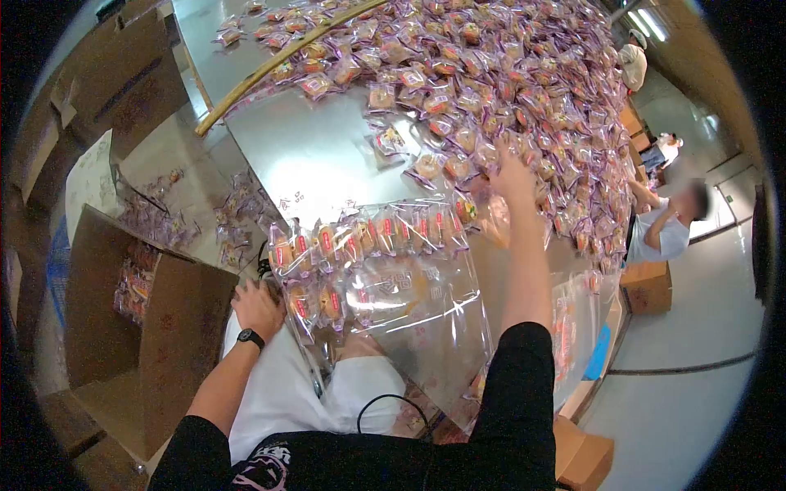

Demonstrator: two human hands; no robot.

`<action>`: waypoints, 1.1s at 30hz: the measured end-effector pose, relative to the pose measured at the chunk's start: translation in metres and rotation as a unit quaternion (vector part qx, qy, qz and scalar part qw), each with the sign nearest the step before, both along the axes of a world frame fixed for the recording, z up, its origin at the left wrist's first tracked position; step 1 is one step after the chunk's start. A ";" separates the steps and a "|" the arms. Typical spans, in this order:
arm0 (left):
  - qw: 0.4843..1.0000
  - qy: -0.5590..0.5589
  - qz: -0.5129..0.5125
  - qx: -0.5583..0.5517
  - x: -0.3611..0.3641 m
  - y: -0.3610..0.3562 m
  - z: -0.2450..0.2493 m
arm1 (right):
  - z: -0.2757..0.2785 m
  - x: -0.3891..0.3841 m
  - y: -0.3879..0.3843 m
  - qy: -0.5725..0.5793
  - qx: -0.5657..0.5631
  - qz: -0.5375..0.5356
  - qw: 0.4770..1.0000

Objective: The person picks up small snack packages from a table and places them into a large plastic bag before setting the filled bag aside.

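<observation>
A large clear plastic bag (pixel 409 303) lies in front of me, partly over my lap. Inside it, wrapped cakes (pixel 385 233) stand in a full row along the far side, with a shorter row below at the left. My left hand (pixel 258 309) is at the bag's left edge, fingers bent against the plastic and fingertips partly hidden. Stretched forward past the bag, my right hand (pixel 516 176) reaches into a heap of loose wrapped cakes (pixel 491 82). Its fingers are apart and touch the packets; I see none clearly held.
A bamboo pole (pixel 286 53) lies across the metal table (pixel 303 139). At the left stands an open cardboard box (pixel 180 327) with wrapped cakes inside. More clear bags (pixel 573 327) lie right of my arm. Another person (pixel 663 225) is at the right, with others farther back.
</observation>
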State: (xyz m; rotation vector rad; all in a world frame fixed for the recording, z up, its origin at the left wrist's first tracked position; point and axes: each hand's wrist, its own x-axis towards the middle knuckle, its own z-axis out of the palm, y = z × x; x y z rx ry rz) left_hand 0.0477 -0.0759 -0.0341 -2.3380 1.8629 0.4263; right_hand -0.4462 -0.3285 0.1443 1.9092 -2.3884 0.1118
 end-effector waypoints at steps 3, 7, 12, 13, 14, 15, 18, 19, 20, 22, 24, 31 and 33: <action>0.999 -0.034 -0.024 0.006 -0.002 0.000 0.001 | -0.042 0.011 -0.009 0.034 -0.013 -0.028 0.999; 0.999 -0.043 -0.028 0.004 -0.001 0.000 -0.008 | -0.048 0.016 -0.016 0.017 -0.025 -0.054 0.998; 0.998 -0.049 -0.033 0.034 0.000 -0.004 0.005 | -0.036 0.005 -0.020 -0.079 -0.017 -0.093 0.992; 0.999 -0.039 -0.028 0.022 0.000 -0.004 0.004 | -0.031 0.003 -0.024 -0.078 -0.004 -0.094 0.992; 0.998 -0.042 -0.030 0.027 -0.001 -0.005 0.004 | -0.028 -0.002 -0.029 -0.078 0.007 -0.097 0.992; 0.998 -0.044 -0.032 0.033 0.000 -0.005 0.005 | -0.035 -0.012 -0.038 -0.067 -0.007 -0.086 0.994; 0.998 -0.048 -0.032 0.017 0.003 -0.005 0.000 | -0.038 -0.023 -0.056 -0.024 0.034 -0.071 0.997; 0.998 -0.047 -0.032 0.008 0.002 -0.005 -0.002 | -0.021 -0.004 -0.050 -0.008 0.060 -0.093 0.994; 0.998 -0.039 -0.035 -0.015 0.001 -0.007 -0.004 | -0.029 -0.016 -0.059 0.012 0.037 -0.069 0.997; 0.998 -0.025 -0.036 -0.040 0.003 -0.004 -0.005 | -0.062 -0.052 -0.080 0.048 0.012 -0.011 0.999; 1.000 0.005 -0.014 -0.015 0.003 -0.008 -0.001 | -0.055 -0.042 -0.083 0.063 0.041 -0.035 0.997; 0.999 -0.023 -0.043 -0.008 -0.003 -0.010 0.002 | -0.041 -0.020 -0.073 0.095 0.030 -0.059 0.993; 0.999 -0.024 -0.040 -0.020 -0.003 -0.009 -0.002 | -0.038 -0.004 -0.063 0.126 0.018 -0.066 0.990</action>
